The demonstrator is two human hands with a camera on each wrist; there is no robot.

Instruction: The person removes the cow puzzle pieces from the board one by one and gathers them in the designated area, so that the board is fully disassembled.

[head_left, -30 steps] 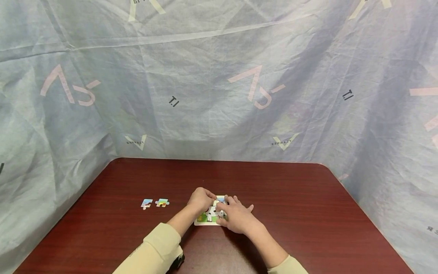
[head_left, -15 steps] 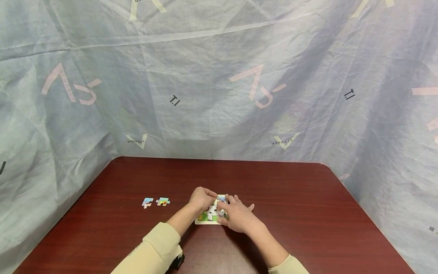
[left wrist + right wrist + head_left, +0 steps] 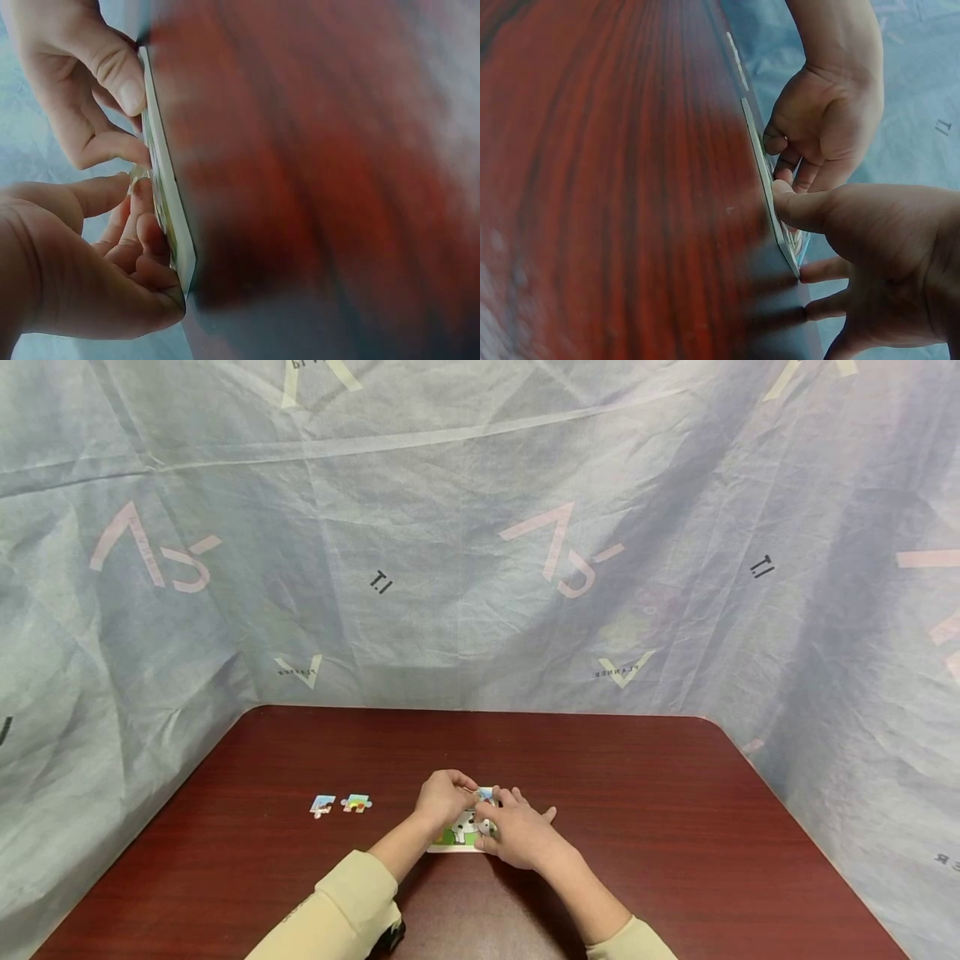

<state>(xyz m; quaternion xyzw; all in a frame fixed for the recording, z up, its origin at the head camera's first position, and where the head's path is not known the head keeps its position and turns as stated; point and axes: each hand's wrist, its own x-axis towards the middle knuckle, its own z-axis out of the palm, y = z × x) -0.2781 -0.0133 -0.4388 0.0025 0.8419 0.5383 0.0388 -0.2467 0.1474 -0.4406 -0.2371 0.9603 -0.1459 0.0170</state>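
Note:
A jigsaw puzzle (image 3: 462, 832) with a cow picture lies in a pale-rimmed tray (image 3: 456, 850) at the table's middle. My left hand (image 3: 442, 797) is over its left half. In the left wrist view, thumb and index finger pinch a small yellowish puzzle piece (image 3: 137, 173) just above the picture; most of it is hidden. My right hand (image 3: 519, 833) lies on the tray's right side with fingers spread. In the right wrist view its thumb (image 3: 799, 206) touches the near rim. The hands cover much of the picture.
Two loose puzzle pieces lie apart to the left of the tray: a blue and white one (image 3: 322, 806) and a blue and yellow one (image 3: 356, 803). The dark red table (image 3: 637, 793) reaches back to a grey printed cloth (image 3: 457, 568), which hangs around it.
My left hand's fingers have shifted slightly over the tray, and the thumb now reaches lower across the picture. The right hand and the loose pieces stay in place.

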